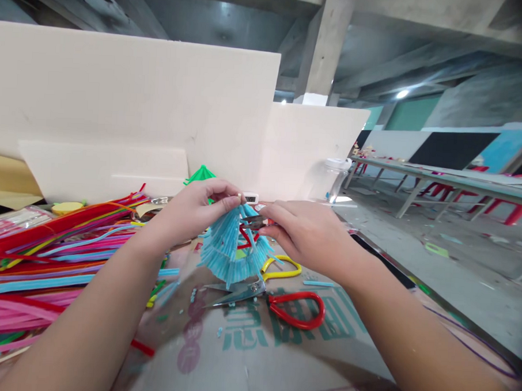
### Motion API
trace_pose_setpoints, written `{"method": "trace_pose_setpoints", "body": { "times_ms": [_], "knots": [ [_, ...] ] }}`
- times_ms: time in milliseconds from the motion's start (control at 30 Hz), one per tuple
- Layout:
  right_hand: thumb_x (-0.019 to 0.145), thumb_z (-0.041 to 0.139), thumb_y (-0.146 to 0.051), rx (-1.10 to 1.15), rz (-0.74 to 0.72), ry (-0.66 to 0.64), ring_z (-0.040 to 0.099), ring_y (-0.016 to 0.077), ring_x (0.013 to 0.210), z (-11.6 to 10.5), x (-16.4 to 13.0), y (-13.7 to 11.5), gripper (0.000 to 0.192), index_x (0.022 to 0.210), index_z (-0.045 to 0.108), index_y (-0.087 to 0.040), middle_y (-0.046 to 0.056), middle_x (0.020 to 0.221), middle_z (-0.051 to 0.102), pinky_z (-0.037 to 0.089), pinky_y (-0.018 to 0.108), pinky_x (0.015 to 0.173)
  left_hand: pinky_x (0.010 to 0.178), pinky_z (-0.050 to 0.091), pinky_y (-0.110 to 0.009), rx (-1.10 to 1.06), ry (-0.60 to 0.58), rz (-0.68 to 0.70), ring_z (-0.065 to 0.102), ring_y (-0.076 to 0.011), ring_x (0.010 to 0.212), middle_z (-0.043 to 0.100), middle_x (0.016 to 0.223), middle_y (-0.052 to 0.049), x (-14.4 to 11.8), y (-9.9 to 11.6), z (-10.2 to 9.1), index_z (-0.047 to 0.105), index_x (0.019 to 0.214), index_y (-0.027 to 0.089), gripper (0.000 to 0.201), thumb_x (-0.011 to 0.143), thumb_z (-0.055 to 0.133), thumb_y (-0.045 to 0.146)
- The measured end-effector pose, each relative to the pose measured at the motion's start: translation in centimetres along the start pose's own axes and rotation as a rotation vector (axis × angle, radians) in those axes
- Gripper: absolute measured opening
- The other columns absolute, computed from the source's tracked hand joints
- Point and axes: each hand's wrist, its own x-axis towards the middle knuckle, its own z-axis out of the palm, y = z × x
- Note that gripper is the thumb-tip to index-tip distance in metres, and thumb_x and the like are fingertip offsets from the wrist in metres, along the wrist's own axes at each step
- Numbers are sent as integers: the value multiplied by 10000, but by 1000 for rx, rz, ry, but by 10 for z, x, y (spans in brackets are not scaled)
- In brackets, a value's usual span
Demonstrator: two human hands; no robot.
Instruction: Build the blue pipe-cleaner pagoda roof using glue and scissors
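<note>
My left hand (202, 204) is closed, its thumb and fingers pinching the top of a light blue cone-shaped craft (224, 240) of pipe cleaners with a fringed lower edge. Bent red pieces show inside the cone. In my right hand (306, 232) is a pair of pliers (255, 221), with their dark jaws at the cone's right side; what they grip there I cannot make out. Just below the cone, open scissors (260, 287) with one red and one yellow handle lie on the printed cardboard (219, 366).
Many coloured pipe cleaners (45, 267) are heaped on the left. Behind my hands are a green cone-shaped piece (202, 174) and a small digital display (251, 198). A clear jar (330, 178) stands at back right, before white boards (161, 99). A black phone-like slab (383, 261) lies rightward.
</note>
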Motion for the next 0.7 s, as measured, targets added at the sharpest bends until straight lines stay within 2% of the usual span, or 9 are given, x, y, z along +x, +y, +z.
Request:
{"method": "trace_pose_setpoints", "body": {
  "times_ms": [233, 467, 700],
  "knots": [
    [1001, 450, -351, -11, -99, -76, 598, 172, 724, 5, 4, -6, 275, 896, 628, -169, 29, 778, 675, 313, 312, 626, 736, 466, -248, 31, 39, -2, 626, -152, 809, 707, 872, -3, 1, -7, -1, 704, 945, 187, 304, 912, 544, 445],
    [994, 460, -321, 30, -96, -68, 614, 182, 804, 10, 3, 1, 225, 976, 623, -167, 34, 874, 698, 332, 308, 650, 706, 465, -243, 19, 36, -6, 629, -147, 792, 706, 844, 2, 2, -7, -1, 704, 919, 185, 282, 911, 550, 422],
    [991, 444, -344, -30, -3, -35, 622, 187, 775, 14, 3, 1, 260, 949, 635, -173, 51, 917, 704, 313, 304, 599, 705, 465, -237, 33, 42, -18, 629, -148, 805, 710, 854, 5, 1, -3, -1, 711, 925, 193, 269, 902, 565, 418]
  ]
}}
